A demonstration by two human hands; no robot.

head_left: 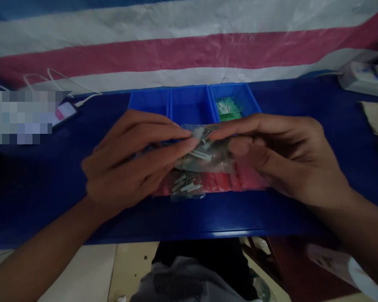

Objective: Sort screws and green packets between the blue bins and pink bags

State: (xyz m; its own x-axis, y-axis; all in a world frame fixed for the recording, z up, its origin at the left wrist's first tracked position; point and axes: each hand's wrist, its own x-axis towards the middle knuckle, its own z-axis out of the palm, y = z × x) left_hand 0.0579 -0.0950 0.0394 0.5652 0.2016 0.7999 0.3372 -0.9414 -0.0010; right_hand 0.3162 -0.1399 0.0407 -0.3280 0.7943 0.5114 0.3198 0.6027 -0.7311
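Between my two hands is a clear plastic bag [204, 161] with small metal and white pieces inside. My left hand [129, 157] pinches its left upper part with thumb and fingertips. On the other side, my right hand [289, 159] grips the bag's right part between thumb and index finger. Below it, a second clear bag [187, 186] of similar small pieces lies on a row of red plastic bags [222, 183] on the blue table. My hands hide part of these bags.
Behind my hands stand three blue bins: a left bin [149, 100], a middle bin [190, 100] and a right bin [234, 94] with green-and-clear packets [228, 108]. White cables [90, 95] lie at left. A white power strip [365, 79] and beige cloth [376, 117] are at right.
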